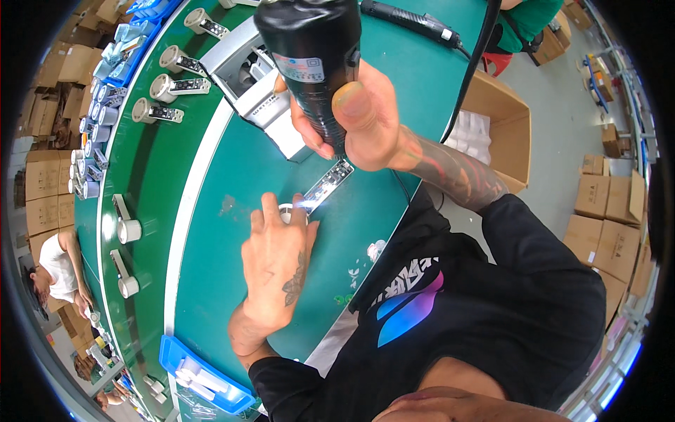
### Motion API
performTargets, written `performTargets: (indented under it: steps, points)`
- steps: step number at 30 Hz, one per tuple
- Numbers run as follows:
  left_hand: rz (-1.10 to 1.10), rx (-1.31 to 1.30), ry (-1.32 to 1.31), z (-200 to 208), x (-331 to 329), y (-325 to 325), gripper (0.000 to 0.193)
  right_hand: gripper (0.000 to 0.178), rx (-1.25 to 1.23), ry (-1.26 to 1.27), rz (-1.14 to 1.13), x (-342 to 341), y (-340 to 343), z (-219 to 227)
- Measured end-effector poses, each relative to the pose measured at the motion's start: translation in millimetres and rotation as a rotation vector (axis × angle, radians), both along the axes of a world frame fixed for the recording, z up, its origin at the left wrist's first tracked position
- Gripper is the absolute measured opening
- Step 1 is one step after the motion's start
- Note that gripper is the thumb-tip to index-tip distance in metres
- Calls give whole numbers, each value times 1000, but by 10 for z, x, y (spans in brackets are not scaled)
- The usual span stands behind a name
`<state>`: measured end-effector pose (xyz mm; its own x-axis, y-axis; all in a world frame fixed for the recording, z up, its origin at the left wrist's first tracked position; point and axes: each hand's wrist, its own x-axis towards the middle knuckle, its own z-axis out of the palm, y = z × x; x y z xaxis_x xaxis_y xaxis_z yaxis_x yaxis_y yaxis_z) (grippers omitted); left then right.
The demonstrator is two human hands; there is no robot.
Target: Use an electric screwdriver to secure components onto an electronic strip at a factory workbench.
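A black electric screwdriver [309, 42] stands upright with its tip down, and my right hand [373, 123] is wrapped round its lower part. Below it, a small white device [325, 188] with a narrow open housing and a circuit board lies on the green worktable [232, 281]. The driver's tip is at or close to the far end of that housing; whether it touches is hard to see. My left hand [276, 260] grips the device's round near end between its fingers, partly hiding it.
A grey and white box-shaped machine [246, 84] stands behind the driver. Another black screwdriver [411, 21] lies at the far edge. Several similar devices sit on the green belt [151, 204] at left. A blue tray [169, 359] holds white parts. A cardboard box [512, 126] stands right; a co-worker [60, 271] works left.
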<state>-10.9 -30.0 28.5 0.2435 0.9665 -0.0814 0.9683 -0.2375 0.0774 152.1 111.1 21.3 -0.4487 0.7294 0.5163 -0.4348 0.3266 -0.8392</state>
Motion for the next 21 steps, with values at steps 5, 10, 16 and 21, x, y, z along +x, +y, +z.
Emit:
performTargets:
  steps: [5, 10, 16, 21]
  points:
    - [29, -21, -33, 36, 6, 45, 38, 97, -13, 17, 72, 8, 1, -99]
    - [46, -34, -56, 49, 2, 59, 39, 67, 50, 166, 115, -13, 50, -192]
    - [46, 2, -58, 23, 13, 32, 37, 102, -47, 8, -21, 132, 48, 28]
    - [48, 107, 32, -173, 44, 31, 33, 61, -655, 513, 165, -29, 190, 610]
